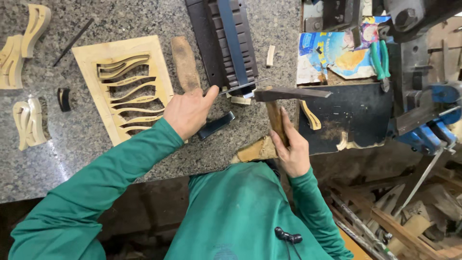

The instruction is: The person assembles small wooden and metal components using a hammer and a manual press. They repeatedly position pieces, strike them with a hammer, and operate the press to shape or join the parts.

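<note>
Now we hold one hammer (284, 103) tight in our right hand (292, 149), its head over the worktop (96, 154). Our left hand (188, 111) pinches one thin metal blade (240, 87) beside one wooden cut-out board (126, 86). Two green pliers handles (380, 60) lie well apart.

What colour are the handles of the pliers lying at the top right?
Green; the pliers show in the head view.

Speckled polished granite worktop (96, 144), wooden-handled metal hammer (288, 94), pale wooden template (91, 58)
</note>
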